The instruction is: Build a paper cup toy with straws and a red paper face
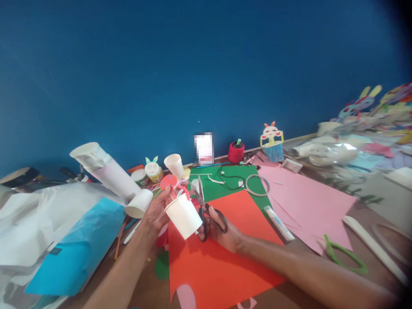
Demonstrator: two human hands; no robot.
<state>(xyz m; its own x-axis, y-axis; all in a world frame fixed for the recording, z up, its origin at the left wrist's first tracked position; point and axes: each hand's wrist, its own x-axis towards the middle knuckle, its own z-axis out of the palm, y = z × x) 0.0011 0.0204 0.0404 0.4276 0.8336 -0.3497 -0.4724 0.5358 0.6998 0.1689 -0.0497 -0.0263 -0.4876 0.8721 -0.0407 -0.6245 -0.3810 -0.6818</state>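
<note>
My left hand [157, 210] grips a white paper cup [184, 218] with a pink-red round paper piece [168, 182] and pink paper strips at its rim. The cup is tilted, its base toward the lower right. In my right hand [222, 229] is a pair of black-handled scissors [200, 193], with my fingers through the loops and the blades pointing up. The scissors are right beside the cup; I cannot tell whether they touch it. Both hands are above a red-orange paper sheet [231, 257].
Behind lie a green sheet [225, 195] and a pink sheet [309, 193]. A stack of paper cups [174, 165], a decorated blue cup [273, 151] and a red roll [236, 152] stand near the blue wall. A white paper tube [109, 169] leans at left. Plastic-wrapped items [334, 152] crowd the right.
</note>
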